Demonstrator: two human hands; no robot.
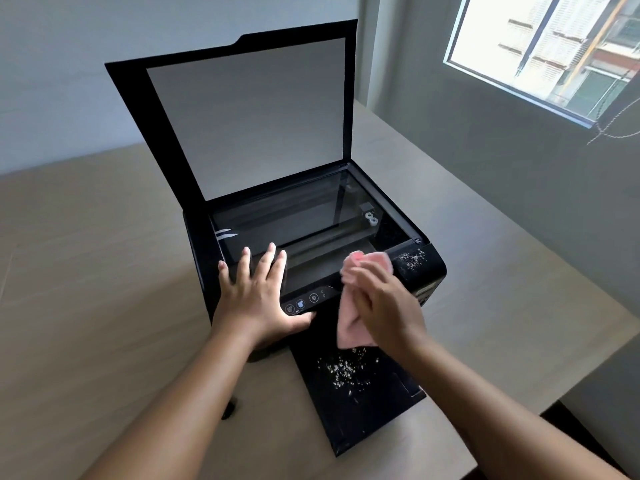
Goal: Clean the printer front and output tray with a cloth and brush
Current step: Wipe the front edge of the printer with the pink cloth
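A black printer stands on a beige table, its scanner lid raised upright. My left hand lies flat with fingers spread on the printer's front left corner, by the control buttons. My right hand grips a pink cloth and presses it against the printer's front edge. The black output tray sticks out toward me and carries white crumbs. More white specks sit on the printer's front right top. I cannot make out a brush for certain.
The beige table extends left and right of the printer. A small dark object lies partly hidden under my left forearm. A window is in the grey wall at the upper right. The table's right edge drops off.
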